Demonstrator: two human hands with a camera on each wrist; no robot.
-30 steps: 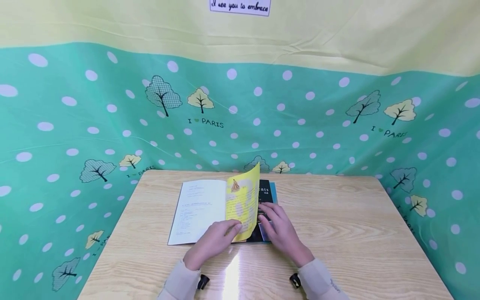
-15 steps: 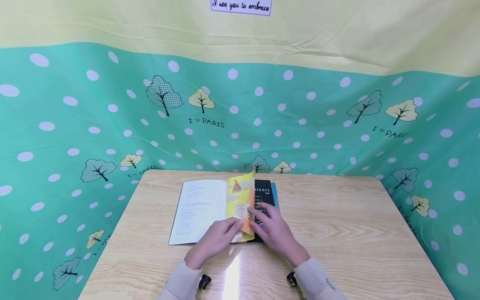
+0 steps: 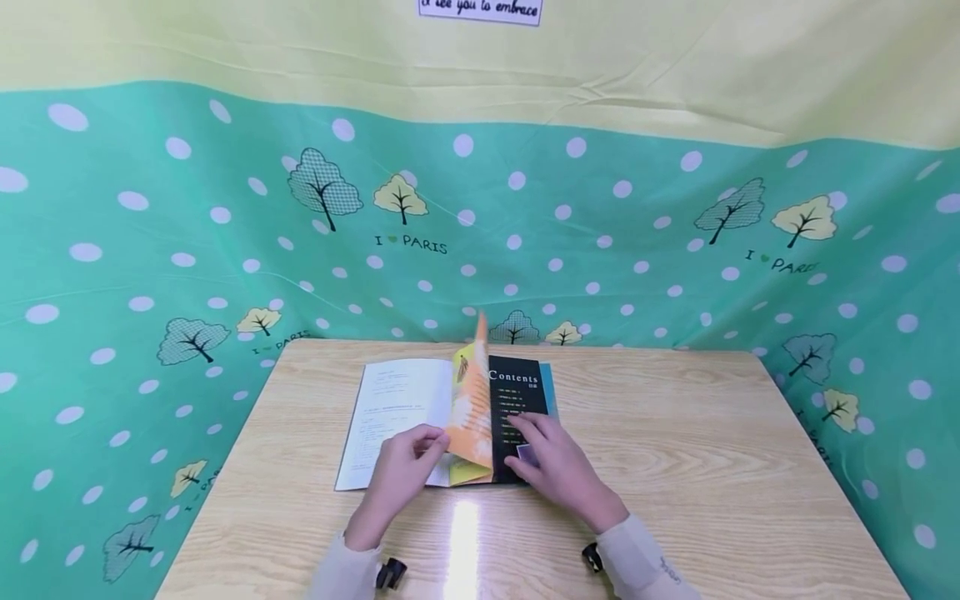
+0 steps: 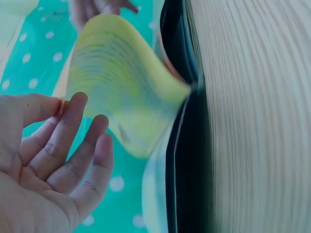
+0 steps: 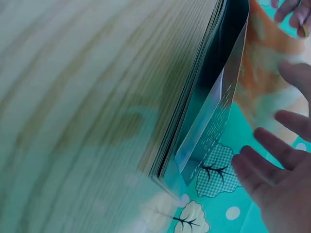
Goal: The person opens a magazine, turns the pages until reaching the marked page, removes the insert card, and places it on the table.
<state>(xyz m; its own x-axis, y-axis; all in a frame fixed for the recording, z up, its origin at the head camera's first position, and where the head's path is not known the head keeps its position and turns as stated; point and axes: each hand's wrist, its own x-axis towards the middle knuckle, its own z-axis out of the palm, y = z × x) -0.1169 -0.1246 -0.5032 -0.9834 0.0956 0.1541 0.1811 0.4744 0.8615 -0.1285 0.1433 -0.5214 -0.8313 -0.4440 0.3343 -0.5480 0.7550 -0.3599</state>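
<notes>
Low centre in the frame, my left grip [image 3: 405,465] pinches the yellow-and-orange paper leaf [image 3: 471,417] of the open white-and-black book [image 3: 393,400]; swung farther left, it now bares the whole black contents page [image 3: 516,383], so the turn seems about half done. My right grip [image 3: 558,471] spreads loosely, holding nothing.

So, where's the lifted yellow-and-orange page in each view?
Head: lifted page just below centre, corner pinched by the left hand.
Left wrist: its yellow side, upper left of centre.
Right wrist: its orange side, upper right.
Shared landmark: the green dotted cloth, visible in all three.
</notes>
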